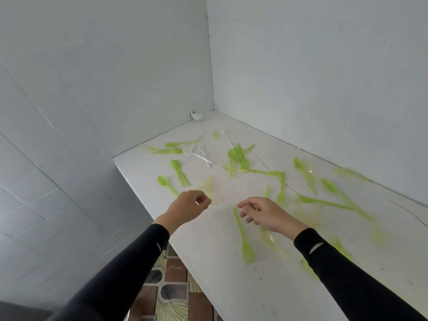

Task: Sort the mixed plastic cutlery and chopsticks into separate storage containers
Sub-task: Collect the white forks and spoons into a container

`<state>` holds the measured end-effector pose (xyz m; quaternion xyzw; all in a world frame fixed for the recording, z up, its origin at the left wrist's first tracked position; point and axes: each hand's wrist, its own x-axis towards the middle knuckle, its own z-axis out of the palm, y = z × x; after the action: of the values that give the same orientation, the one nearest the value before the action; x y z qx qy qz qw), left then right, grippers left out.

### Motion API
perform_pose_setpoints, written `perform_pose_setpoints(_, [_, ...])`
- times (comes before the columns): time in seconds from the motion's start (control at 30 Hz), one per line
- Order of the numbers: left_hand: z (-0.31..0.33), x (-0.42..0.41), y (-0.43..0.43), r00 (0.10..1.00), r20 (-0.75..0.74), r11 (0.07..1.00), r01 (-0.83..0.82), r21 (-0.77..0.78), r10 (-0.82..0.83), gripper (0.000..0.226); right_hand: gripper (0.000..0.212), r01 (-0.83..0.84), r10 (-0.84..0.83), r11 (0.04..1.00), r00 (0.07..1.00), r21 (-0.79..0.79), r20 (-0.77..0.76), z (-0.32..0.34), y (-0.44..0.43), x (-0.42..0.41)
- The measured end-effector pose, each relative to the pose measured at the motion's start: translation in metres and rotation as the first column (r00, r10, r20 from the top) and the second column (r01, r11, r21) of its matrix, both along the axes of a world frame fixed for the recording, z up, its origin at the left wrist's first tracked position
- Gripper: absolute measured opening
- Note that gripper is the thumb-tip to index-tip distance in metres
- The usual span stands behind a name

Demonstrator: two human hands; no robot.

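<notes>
On the table (231, 286), motion-blurred green cutlery (248, 251)

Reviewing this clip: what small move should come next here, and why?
Probably lower the right hand and pinch the green utensil lying flat on the table just beside its fingertips. That hand looks empty and hovers closest to it. No container is in view.

White table (231, 286), set into a wall corner. Landmark: heap of green cutlery (238, 156).
- Left of the heap: clear cutlery (199, 155), then two green spoons (178, 170).
- Right of the heap: scattered green pieces (blurred).
- Nearer than the heap: left hand (187, 207), thumb meeting forefinger, possibly pinching something. Right hand (266, 214), loosely curled, empty. A green utensil (245, 239) lies between them.
</notes>
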<state>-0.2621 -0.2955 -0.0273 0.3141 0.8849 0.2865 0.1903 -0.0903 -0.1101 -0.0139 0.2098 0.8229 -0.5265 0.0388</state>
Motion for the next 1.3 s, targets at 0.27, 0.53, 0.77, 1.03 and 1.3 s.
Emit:
perform_pose_setpoints(0.27, [-0.004,-0.091,0.02,0.991,-0.022,0.991,-0.134,0.025,0.134,0.02,0.023,0.042,-0.04,0.997,0.999,0.068,-0.034,-0.009,0.013,-0.101])
perform_pose_setpoints(0.53, [-0.001,-0.212,0.041,0.981,-0.093,0.986,-0.167,0.023,0.169,0.019,0.024,0.116,-0.097,0.97,0.99,0.213,-0.098,-0.033,0.01,-0.191])
perform_pose_setpoints(0.77, [-0.015,-0.318,0.068,0.875,-0.461,0.915,-0.06,-0.4,-0.144,0.034,0.049,0.14,-0.148,0.895,0.989,0.423,-0.013,-0.046,0.003,-0.298])
perform_pose_setpoints(1.03, [-0.034,-0.372,0.096,0.891,-0.314,0.91,0.209,-0.357,-0.328,0.034,0.044,0.203,-0.275,0.727,0.961,0.656,0.008,-0.065,0.011,-0.346])
perform_pose_setpoints(1.3, [-0.023,-0.389,0.124,0.97,-0.067,0.952,0.241,0.19,-0.233,0.009,0.036,0.473,-0.566,0.649,0.823,0.596,-0.038,-0.053,0.07,-0.353])
